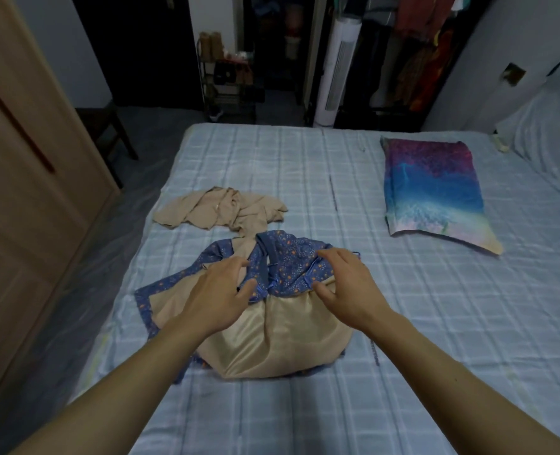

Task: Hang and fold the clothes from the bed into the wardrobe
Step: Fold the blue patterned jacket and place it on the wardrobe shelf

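The bed (304, 165), covered in a pale blue checked sheet, fills most of your view and runs away from you toward the far wall. On your left a tall wooden door (25, 165) with a dark slot handle stands beside it. Past the far edge of the bed an open wardrobe (416, 50) shows hanging clothes in red and orange tones (too dim to tell one piece from another), and a white tower fan (336, 70) stands upright just left of it. A pillow (433, 192) in purple, blue and pale yellow lies flat on the right half of the bed, well apart from the clothes.

The blue floral garment (281, 336) lies on the sheet right in front of you, toward the bed's left side. Its shiny beige lining is turned up over the near part, and the printed blue cloth shows at the far end and along the left edge. Just beyond it, meeting its far end, a beige garment (219, 208) lies crumpled on the sheet.

Your left hand (219, 300) is over the left part of the blue cloth, fingers spread and nearly straight, gripping nothing. Your right hand (347, 284) is over the right part, fingers spread wide and slightly bent, thumb by the seam where blue meets beige, and it too holds nothing. You cannot tell whether either palm presses on the cloth.
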`<action>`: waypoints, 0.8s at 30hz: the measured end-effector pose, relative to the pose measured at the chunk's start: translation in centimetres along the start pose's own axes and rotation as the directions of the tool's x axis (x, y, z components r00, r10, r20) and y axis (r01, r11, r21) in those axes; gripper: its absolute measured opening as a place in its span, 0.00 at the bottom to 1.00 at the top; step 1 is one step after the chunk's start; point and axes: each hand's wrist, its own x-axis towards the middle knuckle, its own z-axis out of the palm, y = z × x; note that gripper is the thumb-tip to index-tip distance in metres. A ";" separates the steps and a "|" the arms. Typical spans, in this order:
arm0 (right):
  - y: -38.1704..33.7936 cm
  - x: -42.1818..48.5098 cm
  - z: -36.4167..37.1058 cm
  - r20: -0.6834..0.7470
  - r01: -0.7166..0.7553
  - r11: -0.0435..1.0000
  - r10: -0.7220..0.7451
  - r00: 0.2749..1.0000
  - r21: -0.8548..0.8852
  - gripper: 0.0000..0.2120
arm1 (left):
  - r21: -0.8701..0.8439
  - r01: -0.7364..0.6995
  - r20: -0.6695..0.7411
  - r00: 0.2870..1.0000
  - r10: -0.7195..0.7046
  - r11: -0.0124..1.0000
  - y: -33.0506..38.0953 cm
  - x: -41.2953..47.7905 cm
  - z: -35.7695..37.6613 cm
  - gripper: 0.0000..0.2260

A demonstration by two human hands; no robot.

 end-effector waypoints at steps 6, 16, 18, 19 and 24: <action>3.7 6.4 5.1 0.111 -0.007 1.000 0.007 0.994 0.000 0.31 | -0.001 0.110 0.070 0.992 -0.109 0.994 -3.6 5.2 4.0 0.21; 10.2 15.3 16.3 0.194 -0.017 0.999 0.025 0.981 -0.044 0.28 | 0.022 0.136 0.153 0.979 -0.138 0.990 -8.8 14.5 14.8 0.21; 10.7 16.6 18.5 0.205 -0.007 0.999 0.016 0.979 -0.045 0.28 | 0.045 0.132 0.183 0.973 -0.138 0.990 -9.8 15.9 16.7 0.21; 10.9 17.1 19.6 0.223 -0.001 0.999 0.011 0.975 -0.047 0.28 | 0.046 0.127 0.189 0.973 -0.134 0.991 -10.3 16.6 17.6 0.21; 11.8 19.5 24.4 0.301 0.038 0.998 -0.023 0.953 -0.043 0.26 | 0.050 0.074 0.203 0.976 -0.082 0.996 -11.7 19.7 20.8 0.23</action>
